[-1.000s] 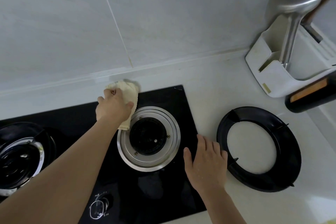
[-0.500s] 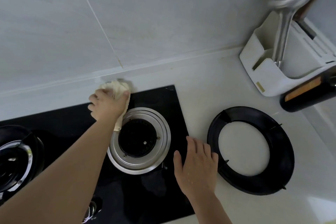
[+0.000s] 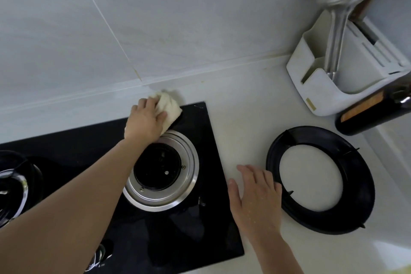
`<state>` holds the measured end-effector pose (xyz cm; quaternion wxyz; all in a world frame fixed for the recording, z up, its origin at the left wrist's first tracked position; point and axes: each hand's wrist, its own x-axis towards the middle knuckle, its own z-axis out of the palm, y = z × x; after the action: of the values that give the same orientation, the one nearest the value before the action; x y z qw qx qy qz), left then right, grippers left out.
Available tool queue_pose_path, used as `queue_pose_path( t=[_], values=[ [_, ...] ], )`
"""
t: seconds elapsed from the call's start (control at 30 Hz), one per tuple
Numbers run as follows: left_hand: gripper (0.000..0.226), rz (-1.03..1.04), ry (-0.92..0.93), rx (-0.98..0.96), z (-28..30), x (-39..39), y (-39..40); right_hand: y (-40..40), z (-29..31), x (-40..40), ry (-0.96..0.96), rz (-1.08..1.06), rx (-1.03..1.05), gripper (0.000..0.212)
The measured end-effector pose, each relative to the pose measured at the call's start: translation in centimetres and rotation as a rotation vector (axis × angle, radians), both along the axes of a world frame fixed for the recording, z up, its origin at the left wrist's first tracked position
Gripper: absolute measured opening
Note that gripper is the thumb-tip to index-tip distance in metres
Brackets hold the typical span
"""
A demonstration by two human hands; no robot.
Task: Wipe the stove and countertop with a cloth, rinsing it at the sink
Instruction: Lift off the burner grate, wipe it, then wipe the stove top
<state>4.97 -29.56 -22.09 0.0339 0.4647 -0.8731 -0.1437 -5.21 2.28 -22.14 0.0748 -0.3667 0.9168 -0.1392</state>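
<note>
Two burners sit in the glossy black glass stove (image 3: 195, 224), and only the rim of the left burner (image 3: 13, 187) shows at the picture's edge, chrome and dark metal catching the light. Low on the glass near the front edge a round control knob (image 3: 100, 256) is partly hidden by the forearm. Further right, the left hand (image 3: 145, 123) reaches across the stove to its back edge, fingers curled over a bunched, pale cream cloth (image 3: 169, 107) with a soft, nubbly weave. That cloth lies half on the glass and half on the strip of white countertop (image 3: 244, 122) below the grey tiled wall (image 3: 178, 18). Just in front of the hand is the right burner (image 3: 161, 170), a black round well inside a broad brushed-steel ring with small screws.

Past the stove's right edge, the right hand (image 3: 255, 198) lies flat on the smooth countertop, fingers straight and slightly spread, holding nothing, its little-finger side just beside a black pan support (image 3: 355, 184). This support is a wide matte ring with short prongs, lying on the counter with white surface showing through its middle. Behind it stands a white plastic utensil holder (image 3: 322, 93) with slotted compartments; a steel ladle (image 3: 335, 35) stands in it. A dark glossy bottle (image 3: 373, 113) with an orange label leans at the far right.
</note>
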Motion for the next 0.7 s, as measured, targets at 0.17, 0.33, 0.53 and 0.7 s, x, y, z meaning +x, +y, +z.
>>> queue_pose_path(
  t=[0.17, 0.33, 0.53, 0.7],
  values=[
    [0.053, -0.152, -0.119, -0.034, -0.5, -3.5, 0.6, 0.8, 0.1, 0.8, -0.092, 0.003, -0.197, 0.034],
    [0.053, -0.335, -0.103, -0.077, -0.9, -5.8, 2.1, 1.1, 0.3, 2.5, -0.160, 0.018, -0.326, 0.028],
    [0.047, -0.584, -0.041, -0.136, -1.5, -6.2, 5.0, 1.6, 0.0, 2.8, -0.239, -0.039, -0.420, 0.025],
    [0.048, -0.745, -0.125, -0.171, -1.2, -6.7, 7.6, 1.2, 0.4, 3.2, -0.258, -0.094, -0.483, 0.026]
  ],
)
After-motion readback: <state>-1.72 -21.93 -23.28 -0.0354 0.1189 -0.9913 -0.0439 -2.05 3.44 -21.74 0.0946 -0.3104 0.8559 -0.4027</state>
